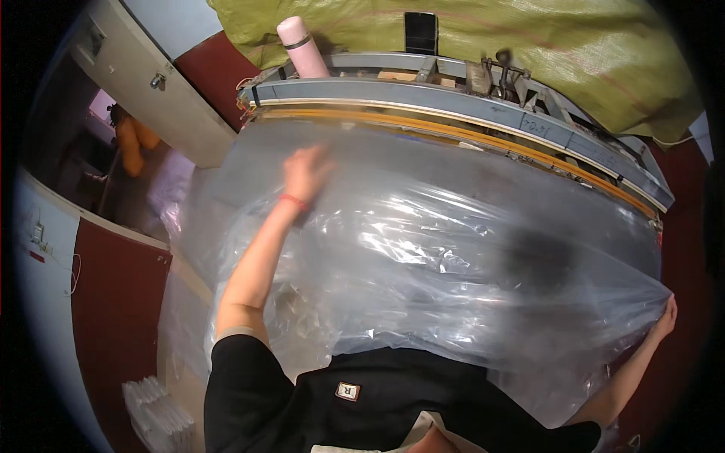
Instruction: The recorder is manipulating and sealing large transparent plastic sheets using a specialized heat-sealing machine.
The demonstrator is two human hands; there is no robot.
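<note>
A wide sheet of clear plastic film [423,234] lies wrinkled and shiny over the work surface in front of me. At its far right edge my right hand [666,317] grips a corner, and taut folds run from there across the film. My left hand [306,174], with a red band at the wrist, is over the film's left part, near the long machine bar. Motion smears its fingers, so whether they are open or closed is unclear. Beyond the film runs a long grey metal bar [377,94] with an orange strip [453,134] along its near side.
Behind the bar stand a pink bottle [303,49] and a phone [421,34] on a yellow-green woven sheet [529,34]. Metal linkage parts [502,75] rise from the frame. On the left is an open door [143,83]; a stack of folded plastic [157,415] lies at lower left.
</note>
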